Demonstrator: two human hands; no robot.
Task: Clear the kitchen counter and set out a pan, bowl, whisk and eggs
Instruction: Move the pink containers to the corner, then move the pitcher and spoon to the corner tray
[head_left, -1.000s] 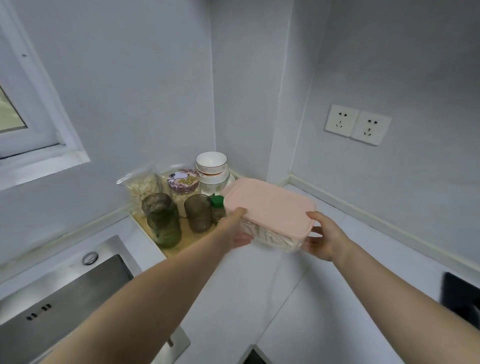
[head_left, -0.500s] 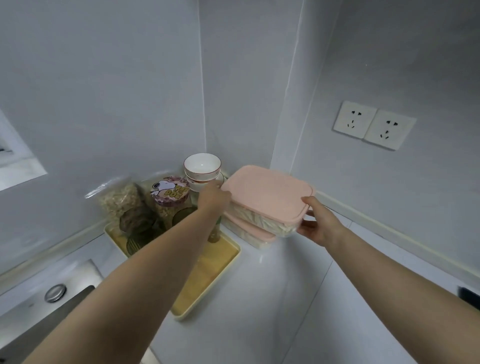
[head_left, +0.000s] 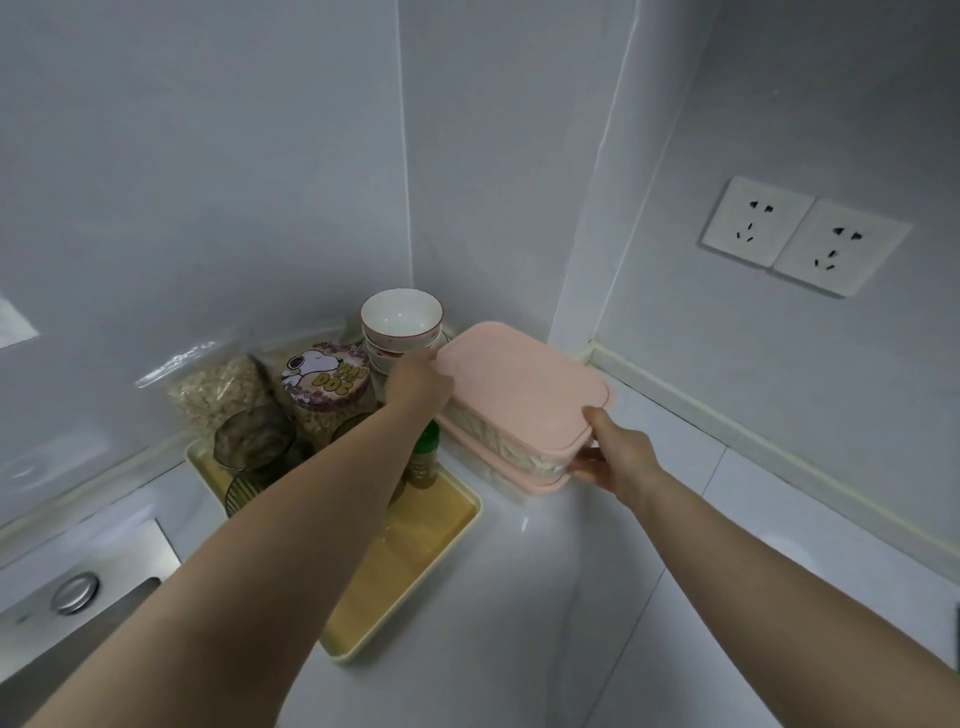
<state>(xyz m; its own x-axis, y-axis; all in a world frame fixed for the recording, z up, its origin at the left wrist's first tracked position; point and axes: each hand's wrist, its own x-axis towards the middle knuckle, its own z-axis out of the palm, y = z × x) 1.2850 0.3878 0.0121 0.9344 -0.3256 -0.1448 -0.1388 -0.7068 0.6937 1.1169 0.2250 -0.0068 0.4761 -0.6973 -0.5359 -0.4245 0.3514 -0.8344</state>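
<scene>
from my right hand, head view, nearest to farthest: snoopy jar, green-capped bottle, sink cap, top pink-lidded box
1. top pink-lidded box, gripped by right hand
2. green-capped bottle, just left
3. snoopy jar, back left
4. sink cap, far left

The left arm (head_left: 291, 545) hides most of the bottle (head_left: 427, 457) and part of the glasses (head_left: 254, 447) on the tray (head_left: 405, 566). Right of the tray, the upper box (head_left: 519, 384) covers the lower box (head_left: 511, 486), save its near edge.

We record soft, cool, even light with no source in view: a small glare spot sits on the white countertop (head_left: 524, 525), and only pale shadow gathers beneath the top pink-lidded container (head_left: 519, 384). Wide-angle distortion bows the wall seam (head_left: 404, 156) and stretches the lower edges. We find the left side slightly blurred.
</scene>
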